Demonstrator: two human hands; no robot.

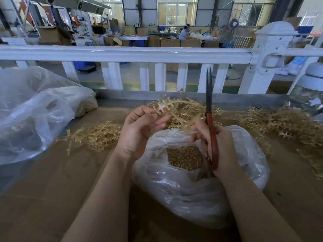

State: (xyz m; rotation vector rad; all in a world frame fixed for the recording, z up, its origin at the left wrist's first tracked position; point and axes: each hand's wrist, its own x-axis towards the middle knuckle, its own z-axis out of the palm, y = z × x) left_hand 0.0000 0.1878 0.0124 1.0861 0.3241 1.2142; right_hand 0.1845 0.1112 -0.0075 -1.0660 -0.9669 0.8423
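A workshop floor of cartons, benches and a standing fan [236,21] stretches beyond a white railing [122,54] that closes off the far edge of a cardboard-covered worktable [70,180]. A large clear sack [35,110] crowds the table's left side, and heaps of gold plastic sprigs lie to the left [97,137] and right [288,124], leaving bare cardboard mainly at the near left. At centre, an open plastic bag [192,189] sits between the worker's forearms, with small gold pieces [183,158] in its mouth. The left hand [139,130], fingers curled, pinches a gold sprig [176,109] held above the bag's far rim. The right hand [216,147] grips a pair of scissors [209,119] by their reddish handles, just beside the sprig but apart from it; the dark blades point straight up (nearly together, tips slightly parted) and reach level with the railing's pickets. A seated person [184,34] works at a distant bench under tall windows.
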